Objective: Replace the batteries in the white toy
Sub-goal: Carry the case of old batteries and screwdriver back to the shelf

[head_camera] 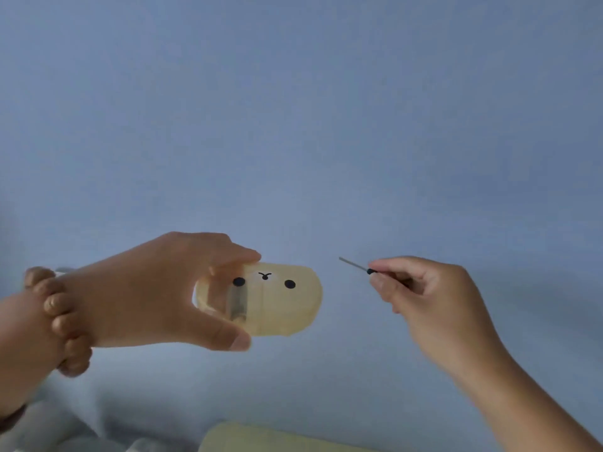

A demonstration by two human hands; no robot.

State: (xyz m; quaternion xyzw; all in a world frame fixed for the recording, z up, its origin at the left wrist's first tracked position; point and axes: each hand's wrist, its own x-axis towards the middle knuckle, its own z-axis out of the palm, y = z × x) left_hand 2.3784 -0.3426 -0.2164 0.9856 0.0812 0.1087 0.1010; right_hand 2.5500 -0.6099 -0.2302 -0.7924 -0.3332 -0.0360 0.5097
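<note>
The white toy (280, 300) is a pale, rounded shell with two black dot eyes and a small black mouth. My left hand (156, 288) grips it from the left, thumb underneath and fingers over the top, and holds it up in the air. A metal part, perhaps a battery, shows through a gap (237, 303) beside my fingers. To the right, apart from the toy, my right hand (421, 295) pinches a small screwdriver (357, 265). Its thin metal shaft points up and left toward the toy.
A plain blue surface (293, 109) fills the background. A pale yellowish object (261, 440) lies at the bottom edge. Light grey cloth (49, 429) sits at the lower left. A beaded bracelet (62, 318) circles my left wrist.
</note>
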